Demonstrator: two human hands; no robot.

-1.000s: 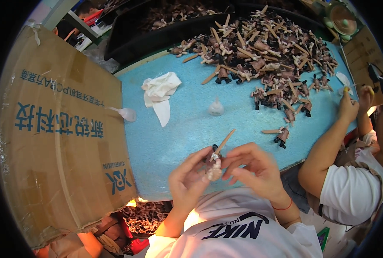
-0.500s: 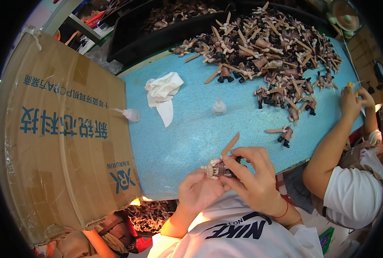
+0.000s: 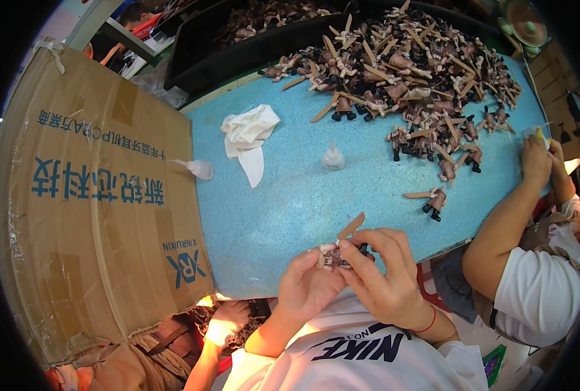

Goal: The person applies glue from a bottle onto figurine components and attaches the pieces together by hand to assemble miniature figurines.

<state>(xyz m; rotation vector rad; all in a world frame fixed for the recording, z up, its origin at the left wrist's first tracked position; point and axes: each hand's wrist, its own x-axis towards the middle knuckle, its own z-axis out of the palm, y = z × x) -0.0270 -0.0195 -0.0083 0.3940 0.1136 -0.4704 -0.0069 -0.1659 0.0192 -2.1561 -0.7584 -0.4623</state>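
Close to my body, over the near edge of the blue table, both hands are on one small toy figure point(image 3: 333, 260) in brown, cream and black. My left hand point(image 3: 308, 283) grips its pale head end between thumb and fingers. From the other side my right hand point(image 3: 389, 277) pinches its body with thumb and forefinger. A flat tan blade point(image 3: 352, 225) sticks out past my right fingertips, away from me. Part of the figure is hidden behind my fingers. A similar figure point(image 3: 436, 202) with a tan blade lies alone on the table beyond my right hand.
A large heap of such figures point(image 3: 400, 78) covers the far right. Two small squeeze bottles point(image 3: 333, 158) and a white cloth point(image 3: 249, 133) rest on the blue table point(image 3: 283, 208). A tall cardboard box point(image 3: 101, 215) walls the left; a co-worker's arm point(image 3: 508, 221) is at right.
The figure has turned a little in my fingers, and its blade now leans lower. My left fingers have closed more around it. Another person's hand has come in below the box.
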